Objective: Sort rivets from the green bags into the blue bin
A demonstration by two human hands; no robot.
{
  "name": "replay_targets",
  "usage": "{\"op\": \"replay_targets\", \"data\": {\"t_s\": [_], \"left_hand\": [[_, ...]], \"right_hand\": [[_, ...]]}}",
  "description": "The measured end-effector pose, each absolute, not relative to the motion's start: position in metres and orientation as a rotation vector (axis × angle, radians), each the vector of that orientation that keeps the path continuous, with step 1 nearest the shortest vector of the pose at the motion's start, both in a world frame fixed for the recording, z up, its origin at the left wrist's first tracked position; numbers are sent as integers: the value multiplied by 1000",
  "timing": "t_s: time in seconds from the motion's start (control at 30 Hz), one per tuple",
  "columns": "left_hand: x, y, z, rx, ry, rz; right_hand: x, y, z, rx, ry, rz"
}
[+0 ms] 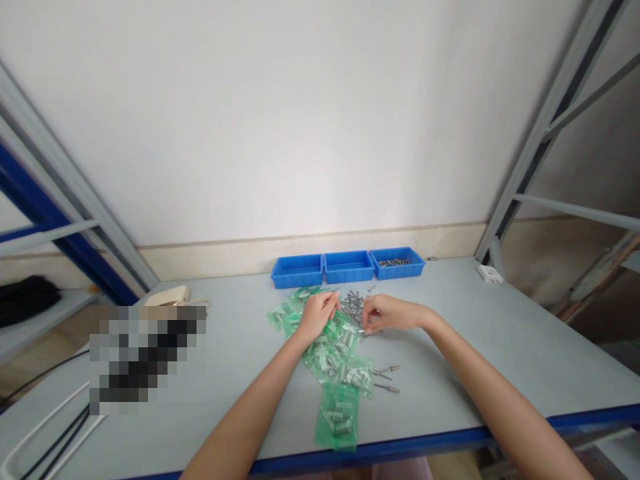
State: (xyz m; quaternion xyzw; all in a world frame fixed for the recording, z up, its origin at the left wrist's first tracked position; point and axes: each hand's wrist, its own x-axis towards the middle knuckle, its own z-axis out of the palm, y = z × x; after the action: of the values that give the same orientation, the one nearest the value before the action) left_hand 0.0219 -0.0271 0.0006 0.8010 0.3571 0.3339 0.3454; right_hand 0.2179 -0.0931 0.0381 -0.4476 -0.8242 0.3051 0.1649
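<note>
My left hand (318, 316) rests over a spread of green plastic bags (325, 357), its fingers drawn together; whatever is in them is hidden. To its right, my right hand (380, 313) pinches a small metal piece, probably a rivet (362, 331), low over the table. Between the hands lies a loose pile of long thin metal rivets (353, 303), partly covered by my right fingers. Several bags hold small metal parts. One green bag (338, 419) lies flat closest to the front edge. Loose rivets (387, 388) with thicker ends lie right of the bags.
Three blue trays (349, 270) stand in a row near the wall; the right tray (400, 270) contains small metal parts. A white block (490, 274) sits at the far right. On the left are a cream-coloured object (167, 297), a blurred dark area and cables (55, 417).
</note>
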Motion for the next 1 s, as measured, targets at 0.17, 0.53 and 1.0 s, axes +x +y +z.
{"op": "replay_targets", "data": {"t_s": [0.17,0.53,1.0], "left_hand": [[24,-33,3,2142,827,846],[26,-40,9,2176,822,752],[27,-35,2,1980,728,771]], "right_hand": [[216,-81,30,-1131,-1782,1238],[204,-59,-3,-1069,-1439,1131],[198,-85,25,-1529,-1858,459]]}}
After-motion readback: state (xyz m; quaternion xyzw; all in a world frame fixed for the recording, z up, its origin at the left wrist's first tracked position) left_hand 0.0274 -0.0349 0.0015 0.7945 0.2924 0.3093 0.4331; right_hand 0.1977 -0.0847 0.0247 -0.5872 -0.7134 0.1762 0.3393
